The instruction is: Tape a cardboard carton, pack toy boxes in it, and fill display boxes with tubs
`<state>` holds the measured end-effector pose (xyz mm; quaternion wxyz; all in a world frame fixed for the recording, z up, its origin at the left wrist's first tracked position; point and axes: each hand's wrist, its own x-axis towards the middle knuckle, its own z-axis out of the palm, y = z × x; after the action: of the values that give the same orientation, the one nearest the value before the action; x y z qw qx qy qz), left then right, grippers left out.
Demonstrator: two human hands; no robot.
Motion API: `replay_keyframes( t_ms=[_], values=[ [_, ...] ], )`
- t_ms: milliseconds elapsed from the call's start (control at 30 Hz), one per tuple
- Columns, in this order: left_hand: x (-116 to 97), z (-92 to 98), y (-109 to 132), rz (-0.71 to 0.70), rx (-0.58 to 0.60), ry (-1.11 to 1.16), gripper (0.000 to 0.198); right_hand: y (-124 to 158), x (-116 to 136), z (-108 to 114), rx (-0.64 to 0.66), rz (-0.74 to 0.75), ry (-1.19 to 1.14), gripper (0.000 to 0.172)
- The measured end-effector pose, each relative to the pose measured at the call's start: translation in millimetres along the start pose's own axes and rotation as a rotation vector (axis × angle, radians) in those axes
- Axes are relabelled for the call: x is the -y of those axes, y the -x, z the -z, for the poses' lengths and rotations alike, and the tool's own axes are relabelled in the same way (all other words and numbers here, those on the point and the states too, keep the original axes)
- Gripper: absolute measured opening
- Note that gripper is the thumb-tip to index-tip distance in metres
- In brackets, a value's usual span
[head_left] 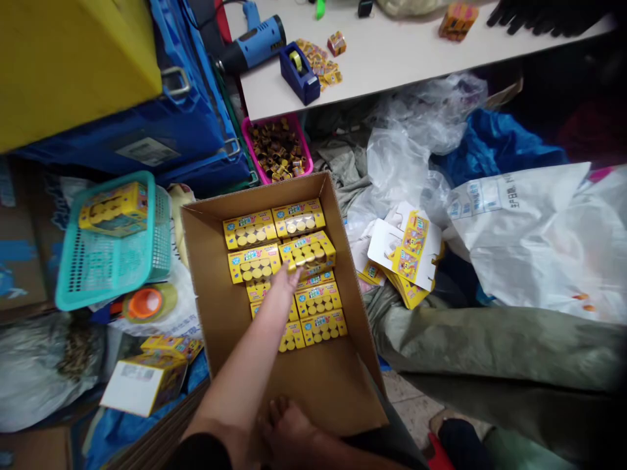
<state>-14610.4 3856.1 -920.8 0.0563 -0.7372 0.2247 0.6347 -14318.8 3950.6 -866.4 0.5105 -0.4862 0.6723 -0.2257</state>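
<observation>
My left hand [290, 275] reaches into a large open cardboard box [206, 261]. Its fingers grip the near edge of a yellow boxed pack [307, 251] with a clear window showing round yellow lids. This pack is tilted and sits higher than its neighbours. Several like packs [253, 263] lie in two columns inside the box, some hidden under my left forearm. My right hand [289, 421] is low over the near part of the box, in shadow. Its fingers are slightly apart, with nothing seen in them.
Left stand a turquoise basket [63, 261] holding a yellow pack and blue crates [196, 124]. Behind, a pink basket [309, 156] holds small pieces. The table [392, 59] bears a tape dispenser [300, 75] and a heat gun [257, 42]. Flat cartons [406, 254] and plastic bags lie right.
</observation>
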Motion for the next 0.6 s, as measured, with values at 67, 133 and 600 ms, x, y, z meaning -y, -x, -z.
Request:
replay_keyframes(
  t_ms=[67, 133, 600],
  values=[
    [-23.0, -6.8, 1.4, 0.006, 0.058, 0.063, 0.05, 2.2, 0.2, 6.1, 0.079, -0.015, 0.003, 0.071],
    [-34.2, -11.9, 4.0, -0.016, 0.099, 0.109, 0.052, 3.2, 0.4, 9.5, 0.069, -0.013, 0.001, 0.07],
    [10.4, -5.9, -27.9, 0.084, 0.253, 0.103, 0.073, -3.6, -1.4, -12.1, -0.017, 0.0, -0.011, 0.066]
  ],
)
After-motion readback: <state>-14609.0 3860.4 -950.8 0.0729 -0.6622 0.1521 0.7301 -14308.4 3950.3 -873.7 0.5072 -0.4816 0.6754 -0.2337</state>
